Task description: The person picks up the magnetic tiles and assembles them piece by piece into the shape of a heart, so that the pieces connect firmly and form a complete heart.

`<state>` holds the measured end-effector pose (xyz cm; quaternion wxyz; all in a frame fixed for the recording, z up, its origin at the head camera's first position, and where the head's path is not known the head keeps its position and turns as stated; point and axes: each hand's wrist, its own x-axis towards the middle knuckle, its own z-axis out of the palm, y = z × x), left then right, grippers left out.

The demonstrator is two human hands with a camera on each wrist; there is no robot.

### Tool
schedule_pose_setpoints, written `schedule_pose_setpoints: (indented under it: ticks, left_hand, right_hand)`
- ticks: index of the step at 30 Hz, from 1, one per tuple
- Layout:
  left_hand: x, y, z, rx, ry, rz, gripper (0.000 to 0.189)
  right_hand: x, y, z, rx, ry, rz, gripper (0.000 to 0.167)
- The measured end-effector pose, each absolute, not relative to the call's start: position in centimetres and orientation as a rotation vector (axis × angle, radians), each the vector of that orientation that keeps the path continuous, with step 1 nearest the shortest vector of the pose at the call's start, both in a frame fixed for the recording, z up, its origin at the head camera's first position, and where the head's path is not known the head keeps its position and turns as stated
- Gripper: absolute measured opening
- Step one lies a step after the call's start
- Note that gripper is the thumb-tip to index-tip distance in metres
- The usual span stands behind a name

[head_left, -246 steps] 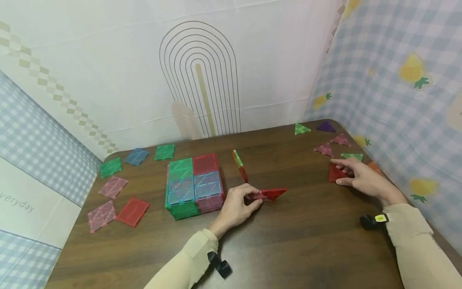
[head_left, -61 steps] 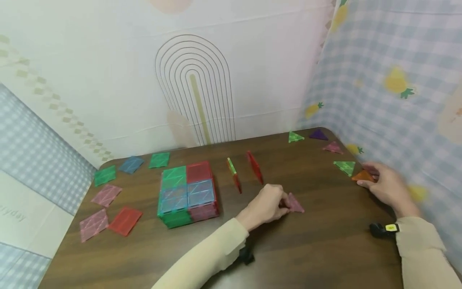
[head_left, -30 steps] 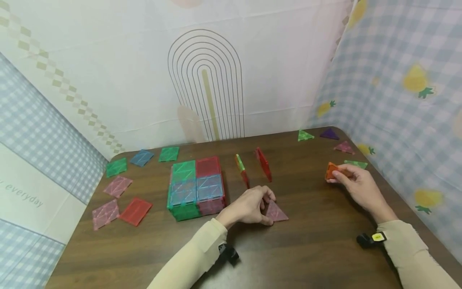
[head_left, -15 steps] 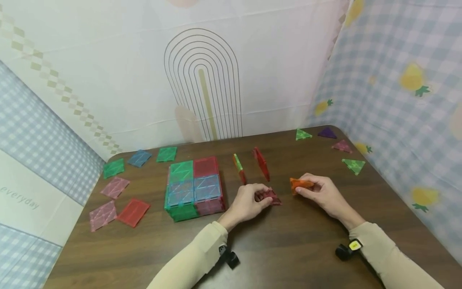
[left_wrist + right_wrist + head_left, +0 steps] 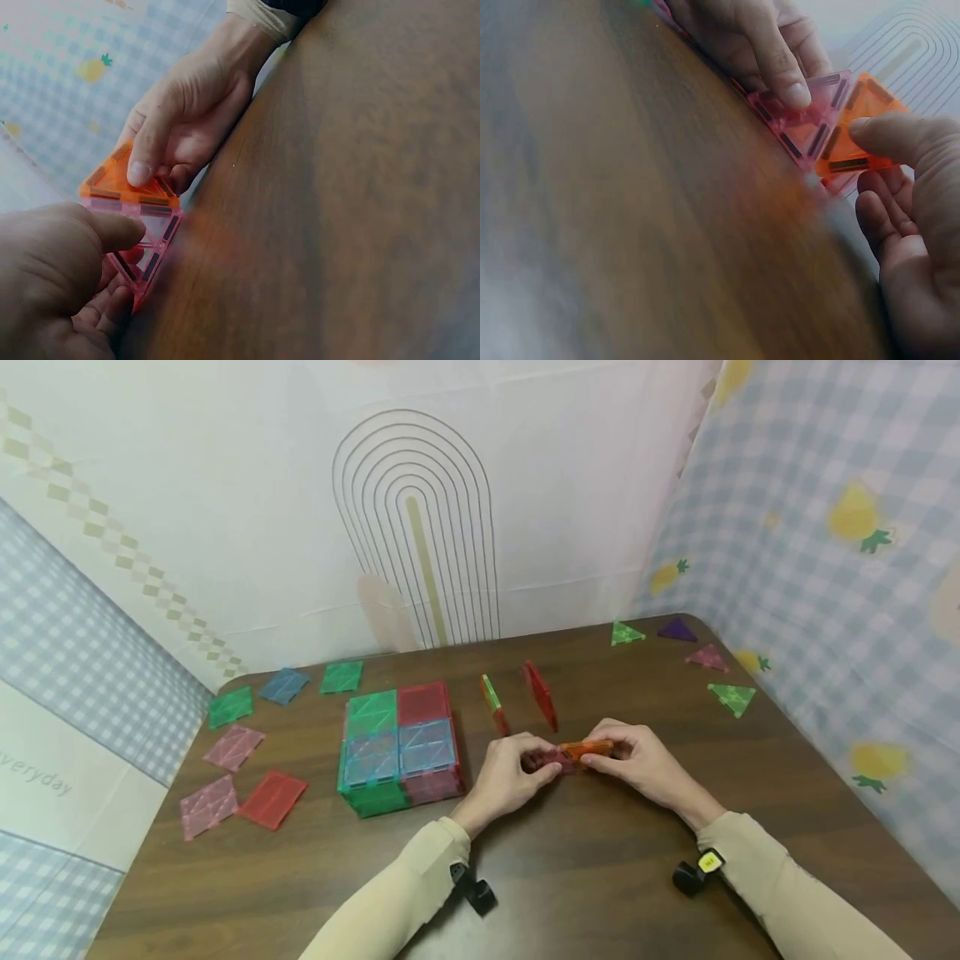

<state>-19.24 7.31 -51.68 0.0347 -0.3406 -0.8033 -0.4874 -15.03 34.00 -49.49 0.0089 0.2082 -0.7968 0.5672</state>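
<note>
Near the middle of the table, my left hand (image 5: 512,777) pinches a translucent pink triangular magnetic tile (image 5: 154,232) between thumb and fingers. My right hand (image 5: 645,766) pinches an orange triangular magnetic tile (image 5: 868,120), its thumb lying on the flat face. The two tiles meet edge to edge, as both wrist views show. A bit of red shows below the pink tile; what it belongs to is hidden. Just beyond the hands, a red tile piece (image 5: 541,695) and a narrow green-and-red piece (image 5: 494,702) stand upright on edge. Left of my left hand sits a box of square tiles (image 5: 401,747).
Loose square tiles lie at the left, among them a red one (image 5: 272,799), a pink one (image 5: 234,747) and a blue one (image 5: 284,686). Triangular tiles lie at the far right: green (image 5: 732,698), pink (image 5: 707,657) and purple (image 5: 677,629). Patterned cloth (image 5: 795,552) borders the table.
My right hand picked up the orange tile at the right edge and brought it left against the pink tile. A red piece, earlier at my left hand, now stands beside the green-and-red one.
</note>
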Motion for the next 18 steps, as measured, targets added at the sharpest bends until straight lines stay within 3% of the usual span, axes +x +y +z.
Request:
schedule_pose_setpoints:
  ticks: [5, 10, 18]
  left_hand:
    - [-19.0, 7.3, -51.2, -1.063, -2.456, -1.460, 0.015]
    - [-18.9, 7.0, -51.4, -1.050, -2.478, -1.454, 0.013]
    - [-18.9, 7.3, -51.6, -1.028, -2.527, -1.497, 0.014]
  right_hand:
    - [-15.1, 33.9, -49.4, 0.671, -2.526, 1.744, 0.017]
    - [-14.9, 35.3, -48.8, 0.591, -2.478, 1.776, 0.038]
    - [-15.0, 44.0, -46.9, 0.148, -2.229, 1.474, 0.048]
